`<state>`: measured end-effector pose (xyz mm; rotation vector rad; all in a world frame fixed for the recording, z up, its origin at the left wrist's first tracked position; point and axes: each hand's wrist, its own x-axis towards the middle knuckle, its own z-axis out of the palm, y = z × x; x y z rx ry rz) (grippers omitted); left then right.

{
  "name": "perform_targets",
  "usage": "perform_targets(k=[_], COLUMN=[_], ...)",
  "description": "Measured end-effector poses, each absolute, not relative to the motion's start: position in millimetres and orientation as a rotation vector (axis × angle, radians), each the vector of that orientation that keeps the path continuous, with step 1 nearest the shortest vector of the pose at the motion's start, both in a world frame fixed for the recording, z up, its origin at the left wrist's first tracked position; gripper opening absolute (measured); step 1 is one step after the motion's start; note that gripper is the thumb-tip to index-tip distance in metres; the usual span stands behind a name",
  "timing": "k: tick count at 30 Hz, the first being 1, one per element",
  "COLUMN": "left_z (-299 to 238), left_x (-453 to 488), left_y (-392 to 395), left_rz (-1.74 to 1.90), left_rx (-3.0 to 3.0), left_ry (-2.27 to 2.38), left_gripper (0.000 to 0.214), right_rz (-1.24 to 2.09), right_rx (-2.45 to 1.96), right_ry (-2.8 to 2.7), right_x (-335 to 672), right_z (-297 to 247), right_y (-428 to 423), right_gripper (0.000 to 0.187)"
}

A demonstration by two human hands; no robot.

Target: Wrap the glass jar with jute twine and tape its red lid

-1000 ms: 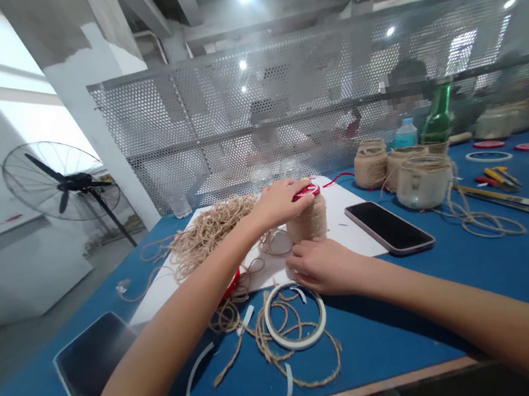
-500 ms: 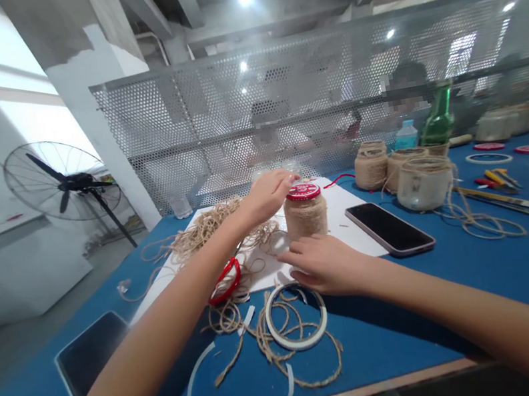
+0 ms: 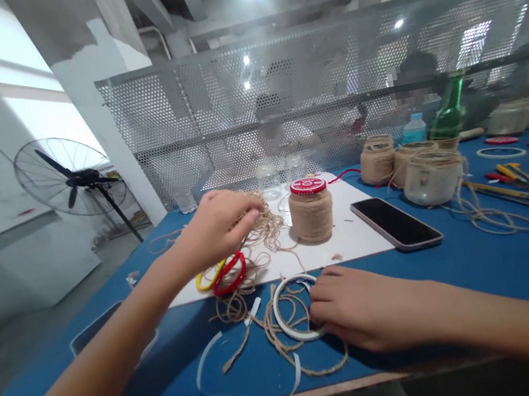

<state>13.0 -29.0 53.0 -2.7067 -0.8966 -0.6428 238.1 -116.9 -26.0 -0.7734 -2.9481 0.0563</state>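
Note:
A jar wrapped in twine point(image 3: 312, 218) with a red lid point(image 3: 308, 186) stands upright on a white sheet point(image 3: 367, 236), apart from both hands. My left hand point(image 3: 219, 227) hovers over the loose twine pile point(image 3: 269, 224), thumb apart from the bent fingers, with nothing visible in it. Just below it lie scissors point(image 3: 230, 277) with red and yellow handles, their blades mostly hidden. The curled fingers of my right hand point(image 3: 364, 308) close over the right rim of a white tape roll point(image 3: 281, 320), which lies on cut twine point(image 3: 319, 373); the fingertips are partly hidden.
A phone point(image 3: 395, 223) lies right of the jar. Beyond it are twine-wrapped jars point(image 3: 377, 162), a glass jar point(image 3: 432, 180), a green bottle point(image 3: 450, 109) and tools point(image 3: 509, 177). A dark tablet-like object point(image 3: 99, 330) lies left. A perforated screen point(image 3: 220, 117) stands behind, with people beyond it.
My left hand has left the jar's lid and moved left over the twine. My right hand has moved from the jar's base down towards me, onto the tape roll's rim.

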Motion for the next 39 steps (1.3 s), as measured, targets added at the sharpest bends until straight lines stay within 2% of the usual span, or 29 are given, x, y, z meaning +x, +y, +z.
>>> perform_targets(k=[3, 11, 18, 20, 23, 25, 27, 32, 39], left_z=[37.2, 13.4, 26.5, 35.0, 41.5, 41.3, 39.4, 38.1, 48.8], left_x=[1.9, 7.3, 34.9, 51.0, 77.6, 93.3, 105.2, 117.8, 112.8], left_y=[-48.5, -75.2, -17.2, 5.2, 29.6, 36.8, 38.6, 39.0, 41.1], left_rz=[-0.475, -0.302, -0.555, -0.596, -0.565, -0.533, -0.481, -0.377, -0.614], left_rx=[-2.733, -2.809, -2.677, -2.727, -2.819, -2.854, -2.842, -2.786, -2.744], left_ry=[-0.87, -0.837, -0.977, -1.052, -1.165, -1.166, -1.172, -1.135, -1.152], left_gripper=[0.026, 0.028, 0.033, 0.042, 0.067, 0.074, 0.073, 0.055, 0.053], right_rz=[0.211, 0.604, 0.703, 0.73, 0.791, 0.812, 0.822, 0.83, 0.821], right_rx=[-0.812, -0.947, -0.955, -0.97, -0.989, -0.988, -0.98, -0.962, -0.985], right_ry=[-2.922, -2.588, -2.391, -2.373, -2.35, -2.337, -2.33, -2.333, -2.328], right_x=[237.9, 241.5, 249.8, 250.0, 250.5, 252.0, 254.4, 259.8, 260.7], right_z=[-23.1, -15.7, -18.1, -18.7, -21.7, -24.6, -27.2, -29.2, -28.6], right_y=[-112.4, -89.3, -89.6, -90.3, -88.5, -86.7, -85.5, -84.5, -84.4], right_gripper=[0.016, 0.021, 0.023, 0.024, 0.026, 0.027, 0.026, 0.029, 0.032])
